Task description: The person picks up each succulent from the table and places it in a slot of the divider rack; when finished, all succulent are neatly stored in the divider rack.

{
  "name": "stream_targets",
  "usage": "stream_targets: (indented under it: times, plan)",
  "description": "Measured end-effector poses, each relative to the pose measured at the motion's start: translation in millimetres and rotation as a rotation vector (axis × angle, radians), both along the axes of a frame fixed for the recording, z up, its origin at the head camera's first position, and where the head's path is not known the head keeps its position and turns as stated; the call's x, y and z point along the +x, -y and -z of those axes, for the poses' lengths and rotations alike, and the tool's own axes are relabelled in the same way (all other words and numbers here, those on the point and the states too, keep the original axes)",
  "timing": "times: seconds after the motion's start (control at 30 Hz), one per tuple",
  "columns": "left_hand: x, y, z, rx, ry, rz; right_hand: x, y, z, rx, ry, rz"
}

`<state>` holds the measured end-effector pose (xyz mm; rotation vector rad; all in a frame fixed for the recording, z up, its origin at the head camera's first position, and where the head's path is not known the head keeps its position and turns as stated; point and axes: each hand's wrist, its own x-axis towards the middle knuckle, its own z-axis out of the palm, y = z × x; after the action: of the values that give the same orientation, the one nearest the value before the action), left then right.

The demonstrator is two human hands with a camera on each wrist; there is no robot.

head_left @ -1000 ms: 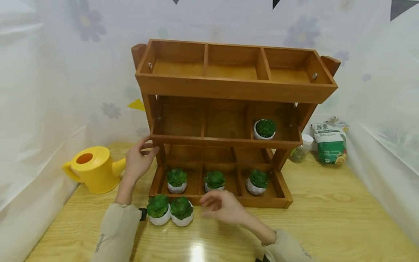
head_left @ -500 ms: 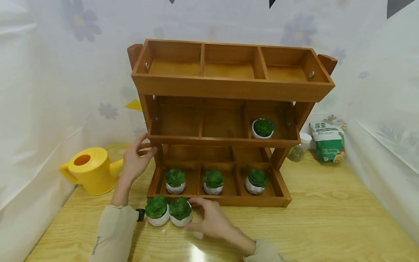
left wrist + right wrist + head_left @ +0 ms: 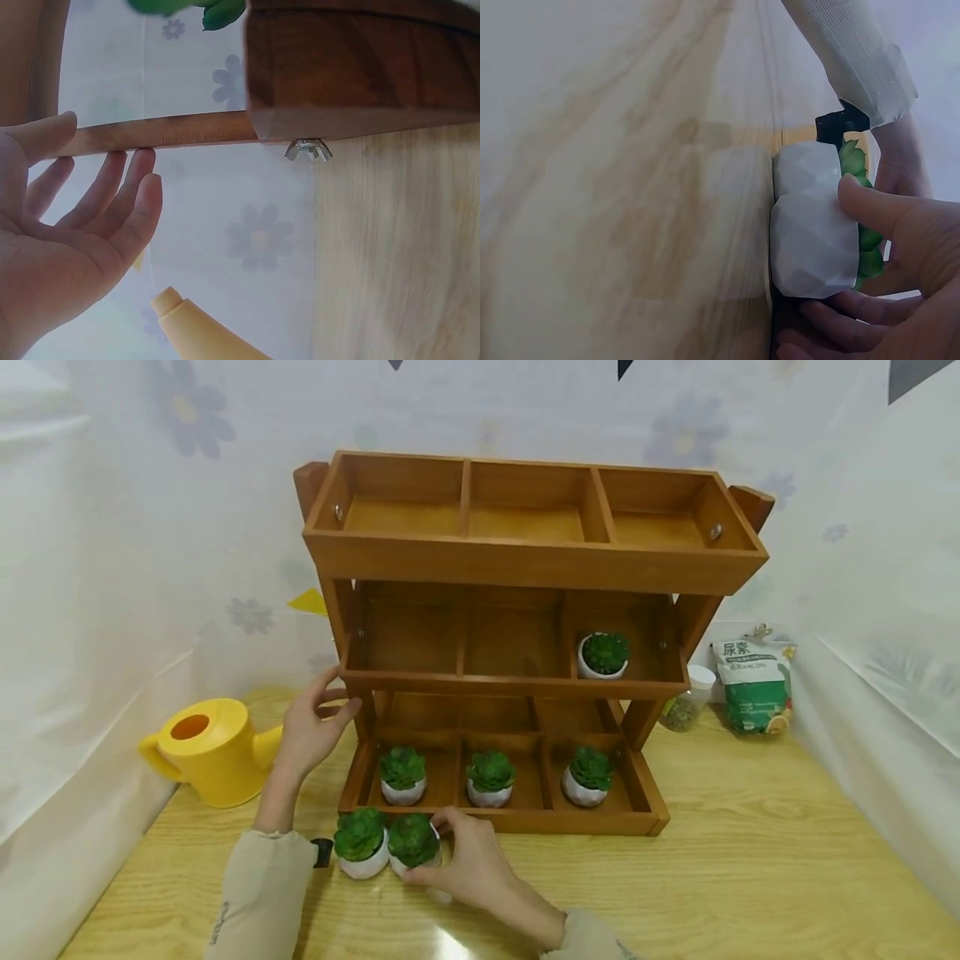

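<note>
My right hand (image 3: 476, 864) holds the right one of two potted succulents (image 3: 412, 840) on the table, thumb at the near side of its white pot and fingers round the far side. In the right wrist view the thumb (image 3: 855, 199) lies against the faceted white pot (image 3: 814, 251). The other potted succulent (image 3: 362, 843) stands right beside it to the left. My left hand (image 3: 313, 727) grips the left side of the wooden plant shelf (image 3: 525, 564) at the middle tier; in the left wrist view, thumb and fingers lie on opposite sides of a wooden strip (image 3: 187, 130).
The bottom tier bears three potted succulents, such as the middle one (image 3: 491, 778); another (image 3: 603, 656) sits in the middle tier's right compartment. A yellow watering can (image 3: 217, 752) stands at left. A lidded jar (image 3: 688, 700) and a fertilizer bag (image 3: 753, 685) stand at right.
My right hand has moved left and down to the right loose succulent, and its thumb and fingers have closed round the pot. My left hand stays at the shelf.
</note>
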<state>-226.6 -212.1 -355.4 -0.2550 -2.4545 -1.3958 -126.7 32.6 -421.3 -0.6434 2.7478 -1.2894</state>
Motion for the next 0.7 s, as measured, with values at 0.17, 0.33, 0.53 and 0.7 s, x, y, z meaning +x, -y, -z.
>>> stream_targets:
  times: [0.17,0.33,0.53,0.7]
  plan:
    - [-0.3,0.0,0.2,0.001,0.012,-0.005,0.4,1.0,-1.3,0.005,0.023,0.022]
    - [-0.7,-1.0,0.9,0.003,0.015,-0.008,1.5,-0.9,-1.9,0.015,0.015,0.01]
    - [-0.3,-1.7,0.5,-0.005,0.013,-0.01,2.2,-4.0,-0.9,-0.004,-0.044,-0.065]
    - [1.1,-1.8,-0.1,-0.003,0.02,-0.008,1.8,-3.8,-0.3,-0.016,-0.025,-0.081]
